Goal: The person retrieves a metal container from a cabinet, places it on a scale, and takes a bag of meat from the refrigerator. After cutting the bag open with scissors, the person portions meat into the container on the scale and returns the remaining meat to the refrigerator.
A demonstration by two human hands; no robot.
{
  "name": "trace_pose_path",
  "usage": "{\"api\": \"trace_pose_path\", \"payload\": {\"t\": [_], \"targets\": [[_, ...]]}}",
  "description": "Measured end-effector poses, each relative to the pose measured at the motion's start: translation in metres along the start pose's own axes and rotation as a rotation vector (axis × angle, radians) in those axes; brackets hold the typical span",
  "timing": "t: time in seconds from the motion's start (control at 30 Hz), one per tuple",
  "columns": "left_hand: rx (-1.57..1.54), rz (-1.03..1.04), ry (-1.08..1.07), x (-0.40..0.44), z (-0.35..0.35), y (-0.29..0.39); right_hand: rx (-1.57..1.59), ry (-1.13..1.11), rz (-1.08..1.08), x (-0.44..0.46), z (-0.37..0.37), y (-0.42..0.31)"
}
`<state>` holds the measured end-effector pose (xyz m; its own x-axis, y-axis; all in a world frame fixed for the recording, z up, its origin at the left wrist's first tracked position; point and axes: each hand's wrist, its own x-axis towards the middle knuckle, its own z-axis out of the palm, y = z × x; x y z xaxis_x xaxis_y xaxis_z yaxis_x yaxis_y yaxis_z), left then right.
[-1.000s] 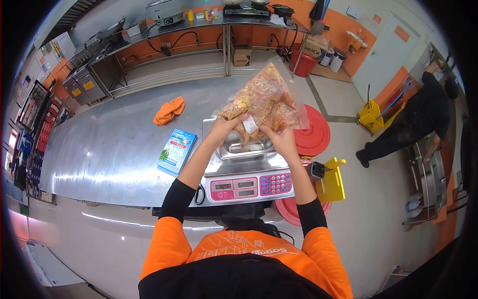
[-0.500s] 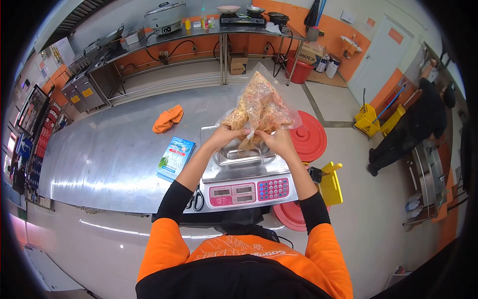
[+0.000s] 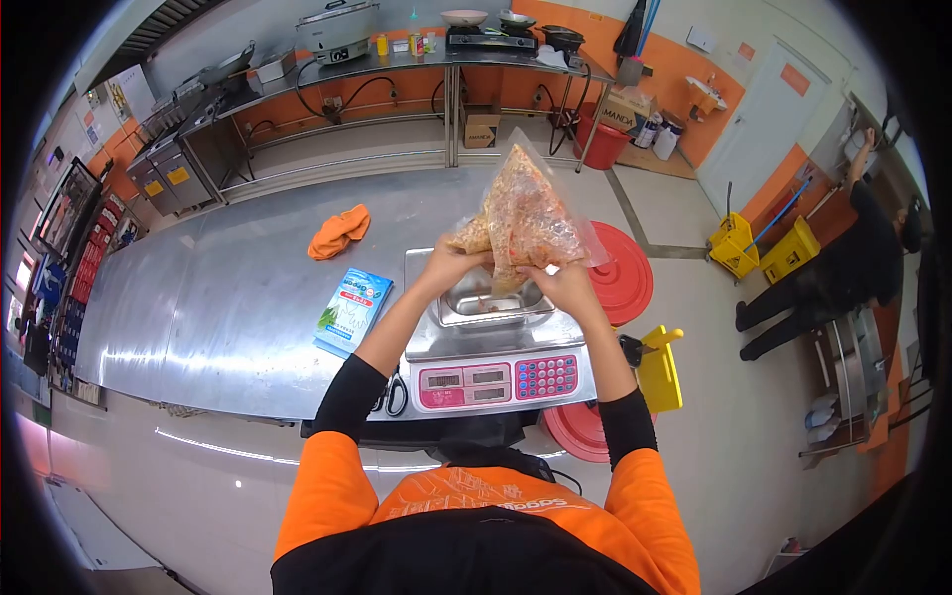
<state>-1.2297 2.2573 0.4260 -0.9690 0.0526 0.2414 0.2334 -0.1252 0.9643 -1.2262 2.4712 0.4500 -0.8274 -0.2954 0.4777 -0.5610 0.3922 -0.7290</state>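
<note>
Fingers of the left hand and right hand clamp the clear plastic bag of orange-brown food at its eight and five o'clock edges, over the rectangular steel tray's twelve o'clock side, the bag likely floppy, heavy and slippery, best gripped low.

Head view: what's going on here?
A person in orange holds a bag of food in left hand and right hand, above a pan on the scale. A few bits lie in the pan. A packet and a cloth lie on the table, left of the scale. Another person stands at the right, one arm raised.
</note>
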Motion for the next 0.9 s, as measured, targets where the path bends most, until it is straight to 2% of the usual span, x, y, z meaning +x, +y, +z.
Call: {"api": "trace_pose_path", "payload": {"t": [0.07, 0.13, 0.17, 0.27, 0.3, 0.37, 0.4, 0.53, 0.63, 0.73, 0.77, 0.87, 0.9], "targets": [[0.083, 0.050, -0.017, 0.000, -0.005, 0.001, 0.028, -0.009, -0.038, 0.006, -0.004, 0.003], [0.075, -0.045, -0.067, 0.002, -0.010, 0.004, 0.114, 0.014, -0.037, 0.005, -0.005, 0.008], [0.069, -0.092, -0.092, 0.004, -0.010, 0.006, -0.023, 0.001, -0.079, 0.001, 0.001, 0.009], [0.089, 0.045, -0.088, 0.005, -0.014, -0.004, -0.011, -0.068, -0.047, 0.002, -0.005, 0.010], [0.052, 0.013, -0.087, 0.006, -0.015, -0.002, 0.075, -0.039, -0.048, 0.006, -0.014, -0.004], [-0.029, -0.066, -0.083, 0.003, -0.014, -0.002, -0.095, -0.020, -0.061, 0.000, -0.001, 0.003], [0.011, -0.035, -0.089, 0.001, -0.013, -0.004, -0.181, -0.014, -0.069, -0.002, 0.003, 0.006], [0.089, 0.032, -0.081, 0.000, -0.014, -0.001, 0.128, -0.113, 0.044, 0.004, -0.012, 0.001], [0.107, 0.031, -0.077, -0.005, -0.011, -0.001, -0.248, -0.027, -0.120, -0.007, 0.005, 0.020], [0.117, 0.002, -0.084, -0.004, -0.016, 0.006, 0.112, -0.174, 0.051, 0.000, -0.013, 0.005], [0.115, -0.021, -0.087, -0.006, -0.018, 0.007, 0.282, -0.212, 0.300, -0.001, -0.013, -0.002], [0.064, 0.041, -0.065, -0.008, -0.002, -0.003, 0.224, -0.194, 0.389, -0.004, -0.001, -0.026], [0.012, 0.055, -0.042, -0.008, 0.002, -0.006, 0.274, -0.169, 0.354, -0.003, 0.007, -0.022]]}}
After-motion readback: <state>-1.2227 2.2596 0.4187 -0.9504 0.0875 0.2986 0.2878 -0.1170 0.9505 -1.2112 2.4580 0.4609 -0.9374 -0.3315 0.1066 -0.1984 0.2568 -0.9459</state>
